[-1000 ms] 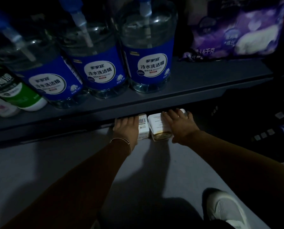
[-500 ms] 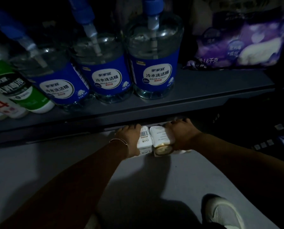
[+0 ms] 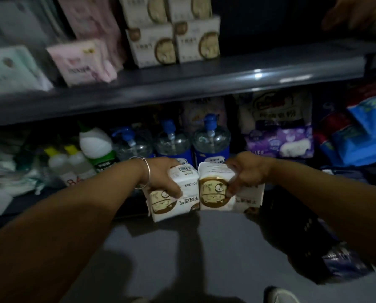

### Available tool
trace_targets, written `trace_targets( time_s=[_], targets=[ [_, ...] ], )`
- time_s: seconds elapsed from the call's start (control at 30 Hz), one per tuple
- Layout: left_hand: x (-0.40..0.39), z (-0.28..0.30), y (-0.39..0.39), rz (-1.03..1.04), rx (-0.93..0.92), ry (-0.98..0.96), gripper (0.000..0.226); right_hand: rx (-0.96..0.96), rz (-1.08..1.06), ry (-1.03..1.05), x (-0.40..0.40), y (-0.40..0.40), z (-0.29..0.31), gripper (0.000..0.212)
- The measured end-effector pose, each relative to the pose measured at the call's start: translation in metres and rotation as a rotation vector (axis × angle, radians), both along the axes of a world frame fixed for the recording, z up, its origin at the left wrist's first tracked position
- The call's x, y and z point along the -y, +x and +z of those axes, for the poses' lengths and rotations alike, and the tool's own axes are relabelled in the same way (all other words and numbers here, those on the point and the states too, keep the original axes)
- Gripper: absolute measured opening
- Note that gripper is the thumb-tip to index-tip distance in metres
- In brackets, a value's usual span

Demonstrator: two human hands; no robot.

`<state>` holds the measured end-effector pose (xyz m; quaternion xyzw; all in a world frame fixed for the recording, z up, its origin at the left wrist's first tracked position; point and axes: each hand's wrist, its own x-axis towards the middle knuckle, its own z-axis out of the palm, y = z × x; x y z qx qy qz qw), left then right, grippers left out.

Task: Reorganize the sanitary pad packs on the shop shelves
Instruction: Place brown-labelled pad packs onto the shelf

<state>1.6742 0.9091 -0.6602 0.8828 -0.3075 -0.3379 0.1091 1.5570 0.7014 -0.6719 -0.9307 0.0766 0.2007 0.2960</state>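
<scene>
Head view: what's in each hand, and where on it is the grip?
Left hand grips a white pad pack by its left side, thumb across the front. Right hand grips a matching pack by its right side.

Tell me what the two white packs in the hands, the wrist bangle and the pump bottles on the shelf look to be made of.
Left pack and right pack: probably soft plastic film, slightly glossy; the wrap dents under the fingers. Bangle: likely metal, a thin silvery ring catching light. Pump bottles: clear plastic, see-through with blue pumps and labels.
</scene>
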Motion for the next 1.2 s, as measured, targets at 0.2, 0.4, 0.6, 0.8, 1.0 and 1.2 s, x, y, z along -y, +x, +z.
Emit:
trace_targets(
  time_s=[0.2,0.4,0.6,0.8,1.0,1.2],
  targets=[
    [-0.022,0.095,-0.001,0.007,0.189,-0.088,0.052,0.146,-0.036,-0.034,-0.016,-0.006,0.102,0.033],
    [-0.03,0.178,0.004,0.102,0.323,-0.287,0.089,0.309,-0.108,-0.158,-0.02,-0.005,0.175,0.035],
    [-0.021,0.234,0.013,0.123,0.468,-0.468,0.075,0.404,-0.162,-0.203,-0.019,0.007,0.216,0.031],
    [-0.019,0.25,0.038,0.265,0.604,-0.592,0.076,0.457,-0.159,-0.275,-0.023,0.041,0.251,0.036],
    [-0.016,0.247,0.072,0.407,0.557,-0.711,0.08,0.501,-0.117,-0.361,-0.016,0.081,0.27,0.045],
    [0.008,0.225,0.111,0.543,0.324,-0.744,0.059,0.49,-0.133,-0.338,0.022,0.119,0.261,0.05]
  ],
)
